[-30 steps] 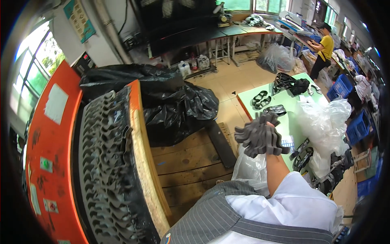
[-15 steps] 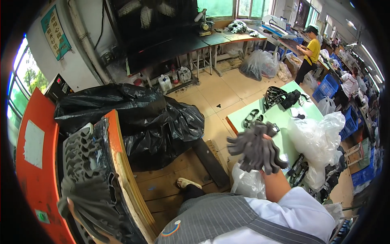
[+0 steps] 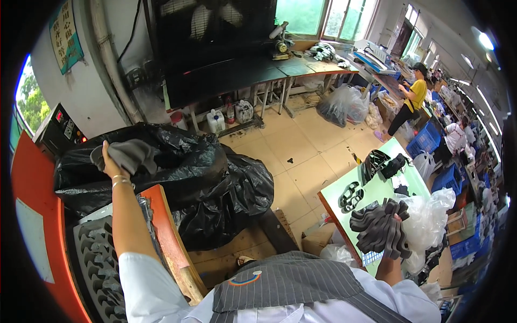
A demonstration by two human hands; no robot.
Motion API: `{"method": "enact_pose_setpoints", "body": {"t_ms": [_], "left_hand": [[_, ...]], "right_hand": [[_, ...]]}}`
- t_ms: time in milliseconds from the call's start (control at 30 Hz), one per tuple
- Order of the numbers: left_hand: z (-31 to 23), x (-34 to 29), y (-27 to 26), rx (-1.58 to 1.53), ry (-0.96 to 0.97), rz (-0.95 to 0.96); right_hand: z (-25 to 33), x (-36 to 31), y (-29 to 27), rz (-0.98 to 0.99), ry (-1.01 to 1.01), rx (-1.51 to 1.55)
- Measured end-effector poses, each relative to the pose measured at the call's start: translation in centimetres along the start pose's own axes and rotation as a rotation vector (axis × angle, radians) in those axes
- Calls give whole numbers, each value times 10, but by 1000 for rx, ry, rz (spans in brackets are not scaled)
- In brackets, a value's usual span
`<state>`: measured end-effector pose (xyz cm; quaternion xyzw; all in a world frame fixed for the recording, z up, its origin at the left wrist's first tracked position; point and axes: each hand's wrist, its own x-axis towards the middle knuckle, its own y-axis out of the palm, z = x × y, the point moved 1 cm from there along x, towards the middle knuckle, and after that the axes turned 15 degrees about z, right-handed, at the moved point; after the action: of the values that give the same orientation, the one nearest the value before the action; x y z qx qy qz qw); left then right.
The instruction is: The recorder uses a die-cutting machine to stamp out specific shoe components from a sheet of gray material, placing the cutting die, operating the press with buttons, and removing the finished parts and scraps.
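Raised over the black plastic sheeting (image 3: 188,161) at the left, my left hand (image 3: 110,163) is closed on a few grey curved sole-like pieces (image 3: 132,155). My right hand (image 3: 397,218) grips a thick bundle of dark grey wavy sole-like pieces (image 3: 378,229) above the pale green table (image 3: 344,199) on the right. The bundle covers most of its fingers. More grey curved pieces (image 3: 97,258) stand in rows in the orange-sided box (image 3: 32,199) below my left forearm.
Dark sandals (image 3: 351,196) and black straps (image 3: 374,164) lie on the green table, beside clear plastic bags (image 3: 428,215). A long black bench (image 3: 231,75) runs along the back. A person in yellow (image 3: 414,97) stands at the far right, near blue crates (image 3: 425,139).
My left hand has risen from the orange-sided box with grey pieces in it, up over the black plastic. My right hand still holds its bundle, now farther right and lower in view.
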<state>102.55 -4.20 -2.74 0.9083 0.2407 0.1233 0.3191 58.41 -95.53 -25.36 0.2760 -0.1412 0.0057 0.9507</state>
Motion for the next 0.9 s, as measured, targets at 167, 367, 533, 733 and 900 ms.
{"method": "enact_pose_setpoints", "body": {"t_ms": [167,367,533,733,900], "left_hand": [[36,50,3,269,14,-553],[107,49,-57,706,-365,-281],[198,-41,-14,2216,-782,698],[221,-123,-28,2248,-940,992],[153,-175,-17,2124,-637,891]], "right_hand": [[-47,92,26,48,43,23],[-129,250,101,204,184,84],[-238,421,233,358,265,160],[-345,560,447,518,468,285],[-440,567,603,873,915,410]]}}
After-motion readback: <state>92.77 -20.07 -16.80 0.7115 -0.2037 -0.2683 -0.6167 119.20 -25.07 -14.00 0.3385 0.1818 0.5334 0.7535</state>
